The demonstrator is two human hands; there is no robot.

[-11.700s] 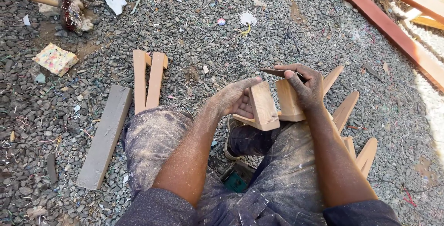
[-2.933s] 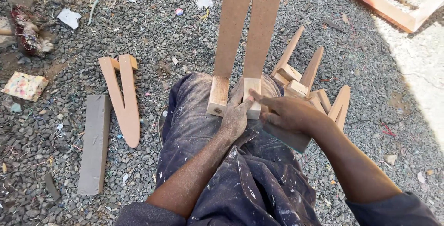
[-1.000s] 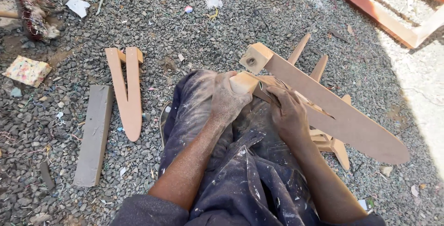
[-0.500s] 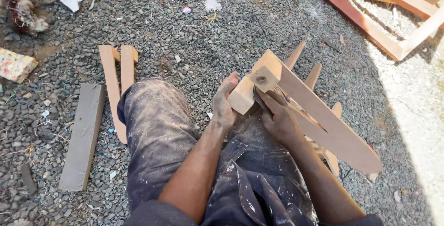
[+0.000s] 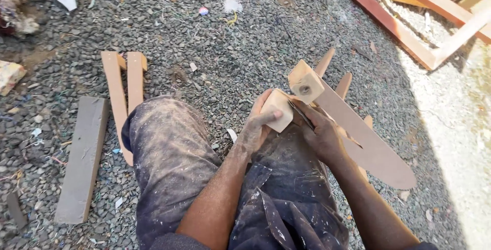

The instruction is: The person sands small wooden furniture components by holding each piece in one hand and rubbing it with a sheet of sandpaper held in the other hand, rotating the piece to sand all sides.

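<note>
Lowered since before, left hand [image 5: 262, 122] grips V-shaped wooden piece [image 5: 327, 112]

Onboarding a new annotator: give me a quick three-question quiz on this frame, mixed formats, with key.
1. True or false: the left hand grips a block end of the forked wooden piece.
2. Multiple choice: the matching forked piece on the gravel lies A) left of the person's knee, B) on the red timber frame, C) on the grey plank.
3. Fill in: the right hand holds a thin dark ____ against the wood.

Key: 1 true; 2 A; 3 tool, its exact kind too small to tell.
</note>
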